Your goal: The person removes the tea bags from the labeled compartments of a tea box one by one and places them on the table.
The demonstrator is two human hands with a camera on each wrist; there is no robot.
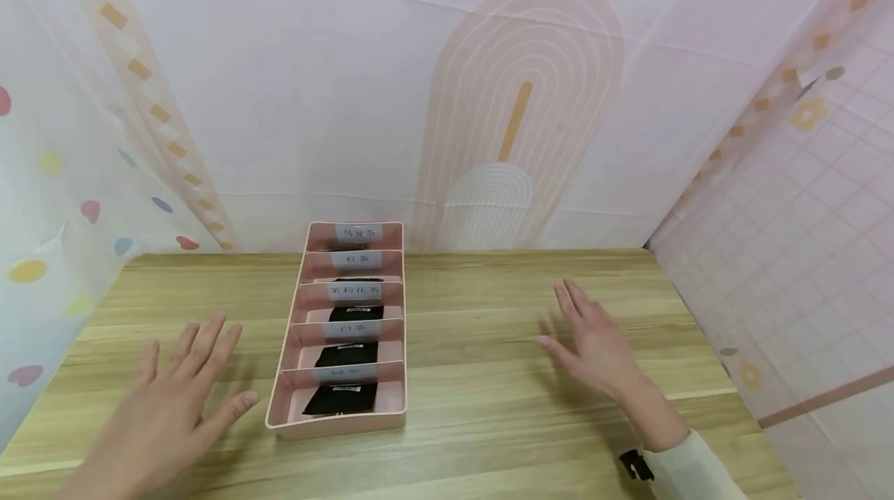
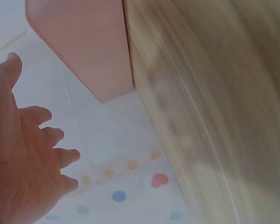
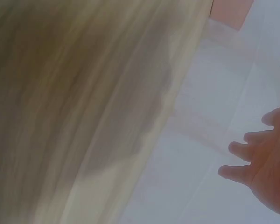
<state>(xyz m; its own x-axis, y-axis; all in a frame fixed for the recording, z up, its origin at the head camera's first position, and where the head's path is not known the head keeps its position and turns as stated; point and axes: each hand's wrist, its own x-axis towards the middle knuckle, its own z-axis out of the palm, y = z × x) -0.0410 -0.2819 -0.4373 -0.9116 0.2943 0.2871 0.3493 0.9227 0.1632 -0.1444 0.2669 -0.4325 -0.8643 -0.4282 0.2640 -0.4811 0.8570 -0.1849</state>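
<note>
A long pink tray [image 1: 335,428] with several compartments stands on the table, left of the middle in the head view. Each divider carries a pale label with handwriting. Flat black packets [image 1: 341,399] lie in the nearer compartments; the contents of the farthest ones are mostly hidden. My left hand [image 1: 168,407] hovers just left of the tray with its fingers spread, holding nothing. In the left wrist view the tray's side wall [image 2: 84,46] rises beyond the thumb. Well to the right of the tray, my right hand [image 1: 601,348] is above the table with its fingers extended, also holding nothing.
The wood-grain table [image 1: 503,407] reaches back to a patterned cloth [image 1: 335,96] that hangs behind it. More cloth hangs at the left and right sides. A small black thing [image 1: 635,465] sits at the right sleeve's cuff [image 1: 687,465].
</note>
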